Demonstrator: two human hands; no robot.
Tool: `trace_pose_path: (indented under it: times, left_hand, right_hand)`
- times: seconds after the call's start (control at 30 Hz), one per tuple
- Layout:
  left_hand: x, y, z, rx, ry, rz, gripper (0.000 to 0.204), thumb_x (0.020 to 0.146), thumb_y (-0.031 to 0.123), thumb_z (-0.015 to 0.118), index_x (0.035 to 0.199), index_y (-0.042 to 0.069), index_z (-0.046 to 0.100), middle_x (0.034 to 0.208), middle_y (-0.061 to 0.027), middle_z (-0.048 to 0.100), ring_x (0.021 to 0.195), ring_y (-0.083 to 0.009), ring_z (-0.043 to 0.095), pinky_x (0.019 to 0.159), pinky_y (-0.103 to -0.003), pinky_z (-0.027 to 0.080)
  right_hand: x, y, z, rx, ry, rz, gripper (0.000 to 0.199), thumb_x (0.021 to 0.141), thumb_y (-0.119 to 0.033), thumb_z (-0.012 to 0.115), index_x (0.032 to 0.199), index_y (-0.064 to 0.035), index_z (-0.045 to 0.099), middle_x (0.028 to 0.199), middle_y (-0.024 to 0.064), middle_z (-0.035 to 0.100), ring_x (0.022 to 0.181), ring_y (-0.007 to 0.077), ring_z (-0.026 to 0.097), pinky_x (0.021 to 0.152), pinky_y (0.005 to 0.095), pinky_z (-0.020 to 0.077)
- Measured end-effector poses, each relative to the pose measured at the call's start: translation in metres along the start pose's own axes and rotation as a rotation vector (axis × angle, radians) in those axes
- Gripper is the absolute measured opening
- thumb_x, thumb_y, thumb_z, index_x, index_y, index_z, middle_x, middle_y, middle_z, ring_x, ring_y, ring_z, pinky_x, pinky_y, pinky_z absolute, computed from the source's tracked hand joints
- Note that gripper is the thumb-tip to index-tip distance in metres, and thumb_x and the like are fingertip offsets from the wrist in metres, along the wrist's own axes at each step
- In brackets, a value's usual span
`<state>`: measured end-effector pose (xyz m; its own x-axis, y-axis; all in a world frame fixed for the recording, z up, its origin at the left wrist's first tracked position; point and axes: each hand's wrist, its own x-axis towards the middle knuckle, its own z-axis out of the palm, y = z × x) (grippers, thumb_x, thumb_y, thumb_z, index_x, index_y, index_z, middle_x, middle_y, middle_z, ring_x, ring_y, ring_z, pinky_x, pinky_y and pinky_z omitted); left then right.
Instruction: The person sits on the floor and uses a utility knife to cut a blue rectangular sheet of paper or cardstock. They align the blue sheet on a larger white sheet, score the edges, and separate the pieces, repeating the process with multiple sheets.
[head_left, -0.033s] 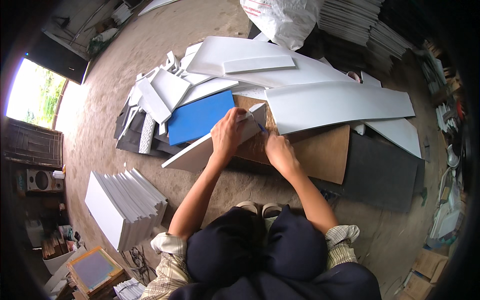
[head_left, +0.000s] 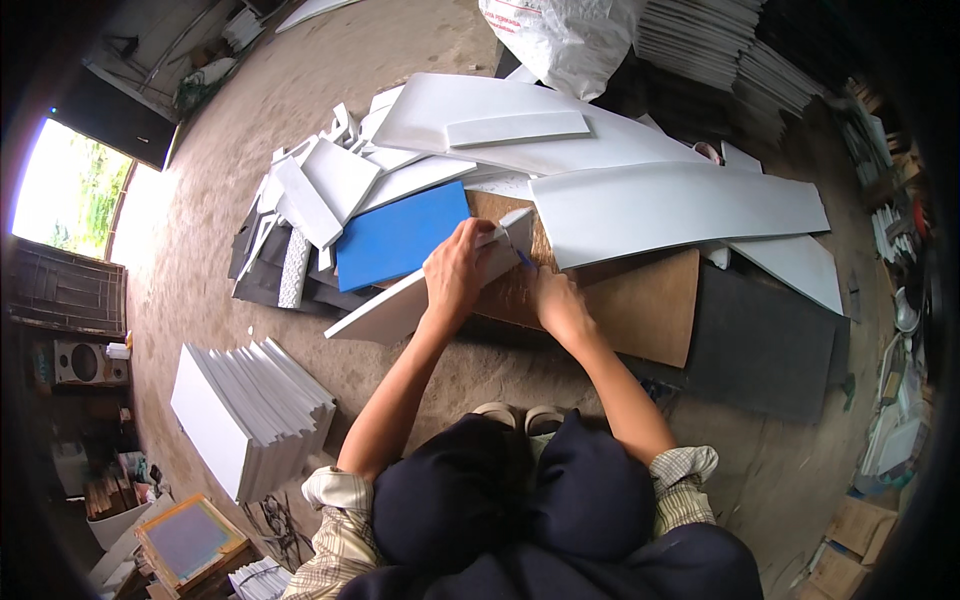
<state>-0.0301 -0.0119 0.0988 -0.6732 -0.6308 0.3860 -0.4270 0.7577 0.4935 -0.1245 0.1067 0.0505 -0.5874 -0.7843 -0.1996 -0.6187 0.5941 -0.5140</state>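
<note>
A white foam board (head_left: 372, 312) stands tilted on its long edge across the front of the pile. My left hand (head_left: 455, 272) pinches its upper edge, fingers over the top and thumb on the near side. At the board's far right end my right hand (head_left: 562, 302) is closed round a slim blue cutter knife (head_left: 526, 259). The thin blade reaches up to the board's end, where a narrow piece seems partly parted from it. Beneath lies a worn brown board (head_left: 500, 303). A blue sheet (head_left: 402, 235) rests just left of my left hand.
White offcuts (head_left: 310, 195) heap at the left, large white sheets (head_left: 680, 212) at the right. Dark sheets (head_left: 760, 340) lie at the right front. A stack of white boards (head_left: 245, 420) stands on the floor at left. A white sack (head_left: 575, 45) sits behind the pile.
My right hand and the knife have shifted very slightly to the right and toward me. The left hand keeps its hold on the foam board, almost unmoved.
</note>
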Motion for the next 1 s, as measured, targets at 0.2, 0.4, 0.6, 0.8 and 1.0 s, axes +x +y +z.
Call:
trace_pose_path:
  times: [0.2,0.4,0.6,0.8,1.0]
  left_hand:
    - [0.014,0.013,0.002,0.117,-0.121,-0.028,0.028,0.072,0.026,0.067,0.093,0.013,0.056,0.088,-0.0070,0.059,0.075,-0.0261,0.061,0.059,-0.036,0.047]
    - [0.023,0.002,0.003,0.174,-0.283,-0.010,0.022,0.073,0.026,0.066,0.088,0.010,0.059,0.080,-0.0093,0.063,0.066,-0.0280,0.062,0.056,-0.039,0.048]
    - [0.022,0.009,0.009,0.106,-0.266,0.005,0.020,0.074,0.025,0.064,0.082,0.008,0.057,0.075,-0.0108,0.062,0.065,-0.0308,0.061,0.055,-0.040,0.048]
    - [0.019,0.006,0.011,0.168,-0.199,0.008,0.018,0.075,0.022,0.061,0.085,0.008,0.057,0.075,-0.0114,0.062,0.066,-0.0308,0.062,0.056,-0.040,0.049]
    - [0.027,-0.002,0.014,0.196,-0.122,0.011,0.013,0.075,0.018,0.060,0.084,0.008,0.058,0.075,-0.0109,0.062,0.064,-0.0309,0.062,0.055,-0.039,0.049]
  right_hand:
    - [0.015,0.009,0.021,0.073,-0.122,0.143,0.046,0.094,-0.036,0.030,0.095,0.0040,0.053,0.090,0.0271,0.060,0.088,0.0434,0.059,0.077,0.0478,0.0481]
    - [0.012,0.002,0.013,0.072,-0.190,0.176,0.046,0.094,-0.035,0.029,0.097,0.0035,0.054,0.097,0.0273,0.059,0.097,0.0410,0.056,0.079,0.0468,0.0481]
    - [0.030,0.023,0.048,-0.075,-0.201,-0.057,0.043,0.094,-0.035,0.030,0.100,0.0008,0.053,0.093,0.0259,0.059,0.097,0.0403,0.056,0.078,0.0471,0.0485]
    - [0.024,0.031,0.067,0.015,-0.120,0.021,0.043,0.094,-0.036,0.032,0.100,0.0019,0.052,0.086,0.0249,0.061,0.084,0.0417,0.060,0.072,0.0490,0.0493]
    - [0.000,0.042,0.064,0.047,-0.135,0.120,0.042,0.093,-0.035,0.034,0.097,0.0027,0.052,0.083,0.0264,0.061,0.081,0.0426,0.060,0.071,0.0505,0.0482]
